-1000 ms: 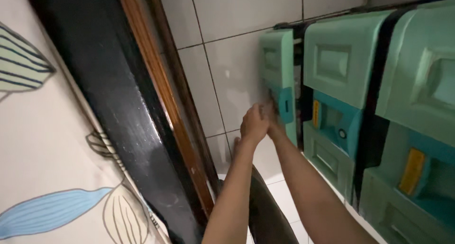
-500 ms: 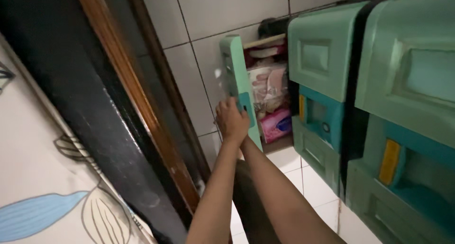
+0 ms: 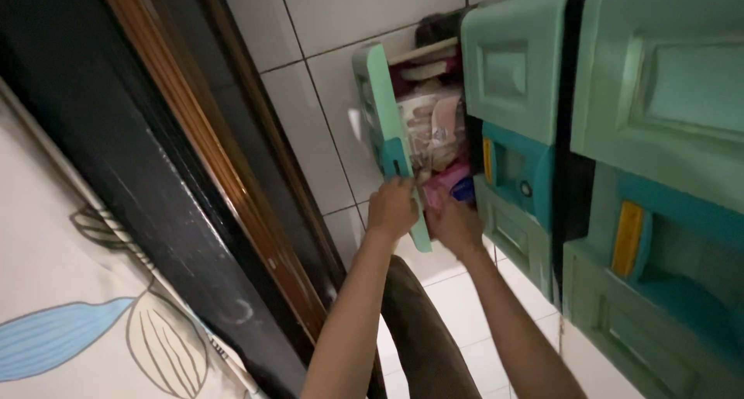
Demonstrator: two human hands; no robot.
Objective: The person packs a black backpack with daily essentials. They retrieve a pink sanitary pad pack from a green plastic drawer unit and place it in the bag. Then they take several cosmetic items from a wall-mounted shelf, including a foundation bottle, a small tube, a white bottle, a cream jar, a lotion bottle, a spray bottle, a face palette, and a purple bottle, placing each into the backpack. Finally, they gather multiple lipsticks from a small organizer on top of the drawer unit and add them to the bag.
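A green plastic drawer (image 3: 385, 127) stands pulled out from a cabinet, its front panel seen edge-on. My left hand (image 3: 391, 207) grips the lower edge of that front panel. My right hand (image 3: 456, 224) reaches into the open drawer from behind the panel, its fingers among the contents. Inside lie packed items (image 3: 434, 131) in pink, white and dark colours, plus a pink and blue piece (image 3: 453, 188) near my right hand. What my right fingers touch is hidden.
Two more green and teal drawer cabinets (image 3: 511, 120) (image 3: 666, 174) stand to the right. White tiles (image 3: 325, 96) cover the wall and floor. A dark wooden door frame (image 3: 201, 174) and a leaf-patterned curtain (image 3: 70, 321) fill the left. My knee in brown cloth (image 3: 422, 337) is below.
The drawer has come out further and its contents now show. My right hand has moved from the front panel into the drawer; my left hand stays on the panel's edge.
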